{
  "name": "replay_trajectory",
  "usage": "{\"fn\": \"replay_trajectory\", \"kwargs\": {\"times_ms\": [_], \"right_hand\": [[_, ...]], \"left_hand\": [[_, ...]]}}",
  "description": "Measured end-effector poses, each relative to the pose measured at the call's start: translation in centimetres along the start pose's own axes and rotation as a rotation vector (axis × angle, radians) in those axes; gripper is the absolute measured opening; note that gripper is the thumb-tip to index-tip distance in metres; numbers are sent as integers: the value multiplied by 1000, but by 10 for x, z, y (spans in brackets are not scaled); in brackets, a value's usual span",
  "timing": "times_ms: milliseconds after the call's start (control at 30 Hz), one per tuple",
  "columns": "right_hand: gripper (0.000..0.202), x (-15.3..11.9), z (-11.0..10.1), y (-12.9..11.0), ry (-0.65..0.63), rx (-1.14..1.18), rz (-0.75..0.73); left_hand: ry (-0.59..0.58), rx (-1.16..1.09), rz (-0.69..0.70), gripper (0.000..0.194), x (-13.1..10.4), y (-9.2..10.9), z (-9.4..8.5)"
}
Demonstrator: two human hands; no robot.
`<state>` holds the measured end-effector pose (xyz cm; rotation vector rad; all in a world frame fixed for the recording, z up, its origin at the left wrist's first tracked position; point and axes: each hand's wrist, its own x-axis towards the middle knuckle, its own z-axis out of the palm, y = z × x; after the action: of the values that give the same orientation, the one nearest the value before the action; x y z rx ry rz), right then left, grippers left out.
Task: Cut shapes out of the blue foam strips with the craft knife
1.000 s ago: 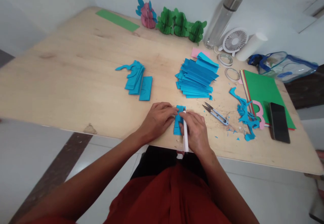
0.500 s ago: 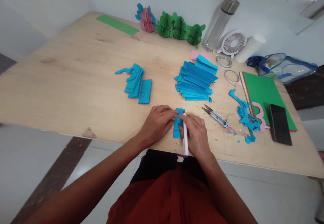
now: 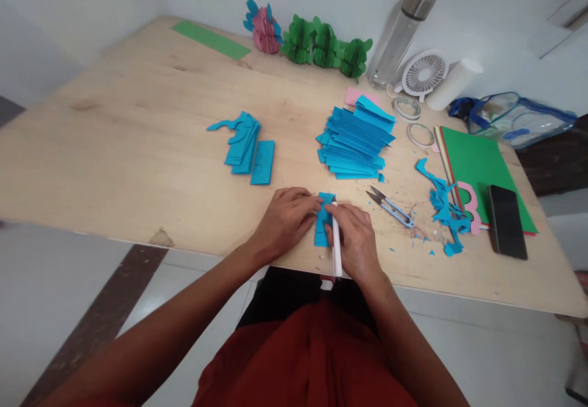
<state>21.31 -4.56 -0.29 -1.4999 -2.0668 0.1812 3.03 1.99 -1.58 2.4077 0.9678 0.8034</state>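
In the head view a small blue paper strip (image 3: 323, 237) lies on the table near its front edge, with a dark line across it. My left hand (image 3: 290, 220) has its bent fingertips on the strip's left side, holding it down. My right hand (image 3: 355, 235) is closed around a white pen (image 3: 337, 251), whose dark tip points away from me at the strip's upper right. The right fingers cover part of the strip. Right of that hand lie blue-handled thread snips (image 3: 392, 208), blades apart. A fanned pile of blue paper strips (image 3: 353, 143) lies beyond my hands.
Blue cut pieces (image 3: 243, 146) lie left; blue scraps (image 3: 443, 201), coloured sheets (image 3: 482, 162) and a phone (image 3: 507, 220) lie right. Along the wall stand green paper shapes (image 3: 325, 45), a pink paper figure (image 3: 265, 32), a bottle (image 3: 399, 42) and a fan (image 3: 423, 74). Tape rolls (image 3: 419, 135) lie nearby.
The whole view has shifted slightly, so the table sits a little higher. Both hands, the pen and the paper strip keep nearly the same places relative to one another.
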Motion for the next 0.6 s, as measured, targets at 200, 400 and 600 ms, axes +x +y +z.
{"fn": "replay_trajectory", "kwargs": {"times_ms": [200,400,600], "right_hand": [[39,0,0,1,-13,-14,-7],[37,0,-1,1,4,-6,-32],[36,0,0,-1,2,-30,-24]], "left_hand": [[10,12,3,20,-1,-1,1],[3,33,38,22,-2,-3,3],[17,37,40,22,-1,-2,2]]}}
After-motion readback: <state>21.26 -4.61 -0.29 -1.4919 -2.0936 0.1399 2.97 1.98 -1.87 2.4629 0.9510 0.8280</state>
